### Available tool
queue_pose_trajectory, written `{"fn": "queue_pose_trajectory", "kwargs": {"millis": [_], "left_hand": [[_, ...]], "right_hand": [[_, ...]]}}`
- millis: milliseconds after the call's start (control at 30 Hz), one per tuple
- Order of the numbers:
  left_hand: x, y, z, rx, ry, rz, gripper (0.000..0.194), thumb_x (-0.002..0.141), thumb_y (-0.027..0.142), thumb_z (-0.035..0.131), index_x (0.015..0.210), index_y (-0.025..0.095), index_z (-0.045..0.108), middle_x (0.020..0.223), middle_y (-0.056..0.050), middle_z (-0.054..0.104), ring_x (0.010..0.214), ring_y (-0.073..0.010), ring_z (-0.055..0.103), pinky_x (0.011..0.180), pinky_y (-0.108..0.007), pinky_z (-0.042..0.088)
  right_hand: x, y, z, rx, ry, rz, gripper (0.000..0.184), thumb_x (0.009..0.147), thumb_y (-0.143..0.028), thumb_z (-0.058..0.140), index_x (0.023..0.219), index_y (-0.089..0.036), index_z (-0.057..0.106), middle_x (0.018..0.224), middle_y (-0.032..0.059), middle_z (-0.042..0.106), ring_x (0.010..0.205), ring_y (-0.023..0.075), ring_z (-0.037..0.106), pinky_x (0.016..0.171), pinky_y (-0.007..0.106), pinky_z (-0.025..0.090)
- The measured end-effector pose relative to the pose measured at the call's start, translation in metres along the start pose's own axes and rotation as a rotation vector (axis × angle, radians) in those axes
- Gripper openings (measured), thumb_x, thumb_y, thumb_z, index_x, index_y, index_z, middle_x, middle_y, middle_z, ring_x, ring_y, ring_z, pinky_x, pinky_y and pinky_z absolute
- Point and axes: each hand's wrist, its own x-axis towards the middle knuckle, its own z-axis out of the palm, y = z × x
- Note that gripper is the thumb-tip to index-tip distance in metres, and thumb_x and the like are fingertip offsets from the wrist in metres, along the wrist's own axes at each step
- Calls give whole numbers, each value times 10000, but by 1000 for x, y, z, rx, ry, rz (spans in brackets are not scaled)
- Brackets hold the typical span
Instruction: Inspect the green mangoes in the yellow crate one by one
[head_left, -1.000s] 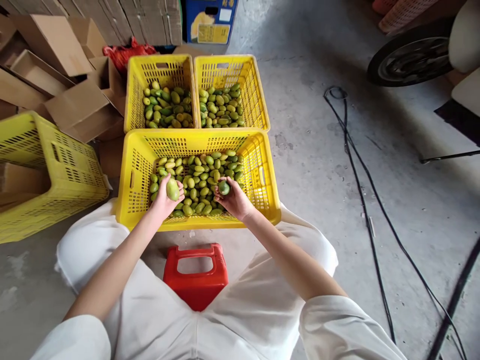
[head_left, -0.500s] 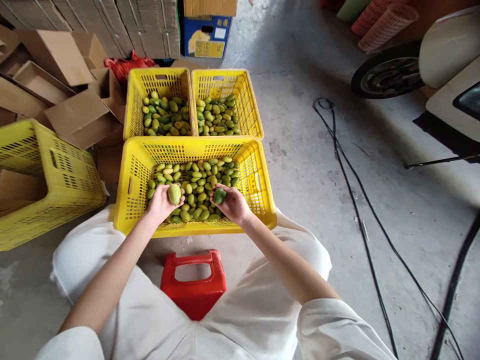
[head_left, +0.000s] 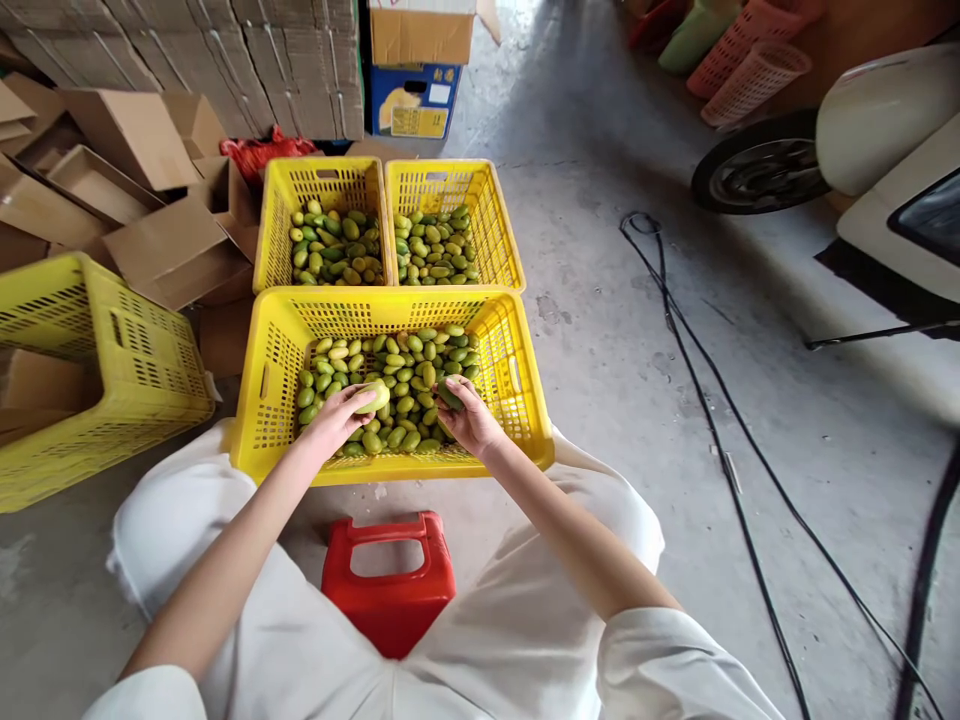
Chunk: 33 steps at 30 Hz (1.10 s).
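Note:
My left hand (head_left: 343,418) is closed around a pale yellow-green oval fruit (head_left: 373,396), which looks like a small mango. In my right hand (head_left: 471,418) is a darker green fruit (head_left: 451,393) of the same kind, partly covered by the fingers. Both hands hover over a large yellow plastic crate (head_left: 390,466) between my knees. A layer of similar green and yellowish fruits (head_left: 405,404) covers its floor. Against its far side stand two more yellow crates, the left one (head_left: 279,225) and the right one (head_left: 506,235), each part-filled with such fruits.
A red plastic stool (head_left: 390,600) is on the floor between my legs. Left are another yellow crate (head_left: 150,370) and a heap of cardboard boxes (head_left: 169,245). A black cable (head_left: 697,375) lies on the floor to the right, near a white vehicle with a wheel (head_left: 765,165).
My left hand has turned over from palm-up and moved slightly right with its fruit. My right hand has moved slightly right, fingers now wrapped over its fruit. The view has tilted slightly upward.

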Motion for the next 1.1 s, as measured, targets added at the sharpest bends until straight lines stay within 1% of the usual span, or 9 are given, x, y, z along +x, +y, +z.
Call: {"fn": "queue_pose_trajectory", "kwargs": {"millis": [100, 233, 400, 467, 567, 733, 867, 1000, 1100], "left_hand": [[1, 1, 1, -6, 27, 8, 218, 778, 54, 1022, 863, 162, 853, 821, -53, 794, 700, -117, 643, 606, -194, 505], [-1, 1, 3, -93, 37, 7, 220, 826, 74, 998, 844, 174, 803, 794, -24, 731, 662, -102, 576, 604, -202, 489], [-7, 7, 10, -199, 102, 16, 345, 946, 368, 986, 860, 195, 701, 738, 42, 639, 540, -61, 452, 531, -187, 453], [-10, 11, 14, -261, 130, -15, 408, 1016, 462, 912, 848, 211, 637, 725, 37, 627, 556, -84, 530, 556, -201, 525], [-15, 17, 18, -329, 160, -50, 297, 1094, 371, 782, 897, 217, 622, 782, -15, 697, 704, -155, 738, 663, -236, 653], [-19, 18, 20, -249, 45, -48, 221, 1093, 220, 648, 876, 207, 604, 669, 44, 587, 449, -73, 485, 402, -164, 336], [-16, 14, 17, -130, -34, -23, 246, 1041, 308, 775, 871, 198, 634, 644, 49, 575, 449, -89, 499, 397, -180, 326], [-12, 12, 11, -148, -60, -78, 111, 1051, 275, 732, 1064, 165, 740, 829, -46, 763, 674, -183, 744, 595, -263, 616], [-8, 9, 7, -156, -79, -44, 169, 978, 156, 821, 1138, 164, 767, 953, -60, 820, 822, -192, 814, 769, -293, 694]], "right_hand": [[1, -1, -1, 23, -36, 25, 622, 696, -425, 1067, 1055, -312, 571, 879, -65, 751, 671, 121, 598, 516, 169, 370], [5, -1, -2, 92, -60, 37, 448, 826, -437, 977, 1081, -300, 635, 938, -3, 787, 771, 182, 726, 563, 217, 519], [11, 1, -5, 151, -24, 33, 379, 828, -275, 903, 1102, -318, 645, 1007, 5, 836, 872, 216, 804, 686, 282, 671], [10, 1, -5, 156, -22, 49, 422, 826, -234, 904, 1152, -326, 653, 1028, 5, 839, 919, 232, 829, 681, 297, 687], [7, 1, -4, 143, -46, 90, 496, 825, -179, 917, 1235, -321, 677, 1047, 1, 838, 1016, 234, 858, 778, 312, 724], [-2, 2, -3, 77, -172, 129, 653, 746, -103, 1024, 1300, -309, 746, 1023, -14, 831, 1081, 234, 859, 1015, 384, 735], [-4, 2, -2, 0, -216, 137, 583, 663, -131, 1114, 1120, -259, 775, 862, -34, 766, 882, 171, 792, 803, 259, 679], [-4, 0, 0, 17, -167, 81, 684, 535, -179, 1174, 1019, -265, 699, 931, -39, 800, 805, 136, 733, 694, 227, 595], [-3, -2, 1, 1, -172, 76, 628, 642, -357, 1166, 1010, -269, 665, 1007, -18, 812, 758, 132, 688, 582, 211, 478]]}}
